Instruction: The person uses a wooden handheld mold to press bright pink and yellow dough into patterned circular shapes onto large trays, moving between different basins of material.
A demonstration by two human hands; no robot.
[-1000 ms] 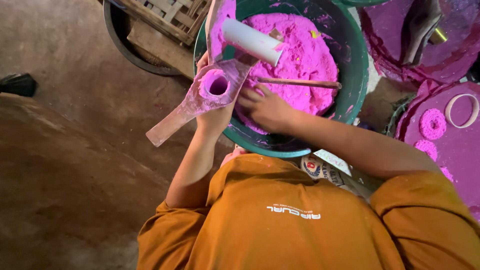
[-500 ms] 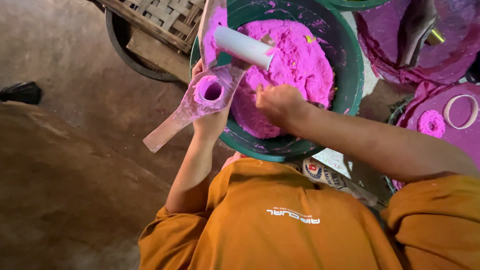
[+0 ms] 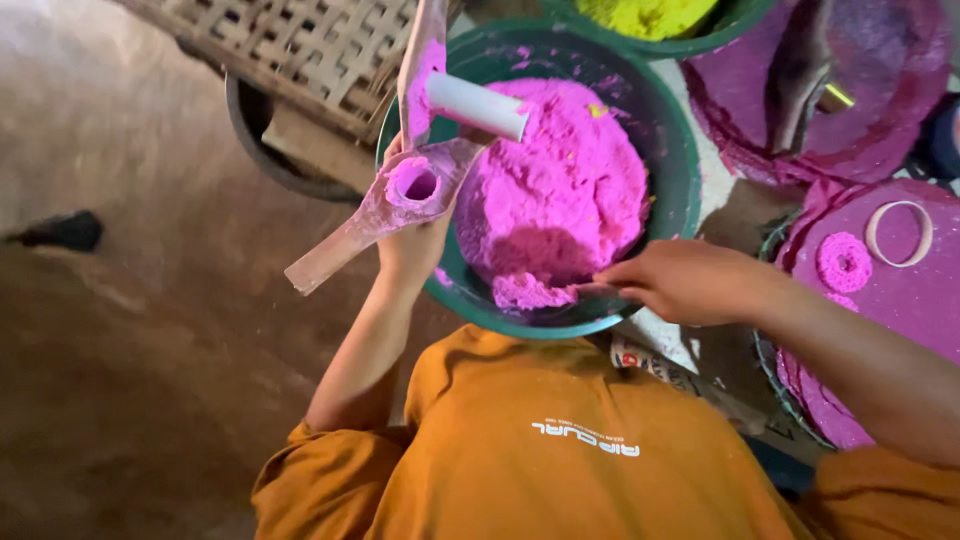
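L hand (image 3: 415, 245) grips a powder-stained pink mould with an open round hole on top and a long flat handle (image 3: 385, 205), held at approx 9 o'clock of the green plastic basin (image 3: 665, 140), over its rim. Handle slants out toward 8 o'clock. A white cylinder (image 3: 478, 105) lies just above the mould, at approx 10 o'clock in the basin. R hand (image 3: 690, 280) is closed on a thin stick (image 3: 590, 287), barely visible, tip touching the heap of bright pink powder (image 3: 560, 190) at 6 o'clock. Woven bamboo tray (image 3: 300, 50) sits at 10 o'clock outside the basin; pink powder-coated round tray (image 3: 900, 300) w/ a white ring (image 3: 898, 233) at 3 o'clock.
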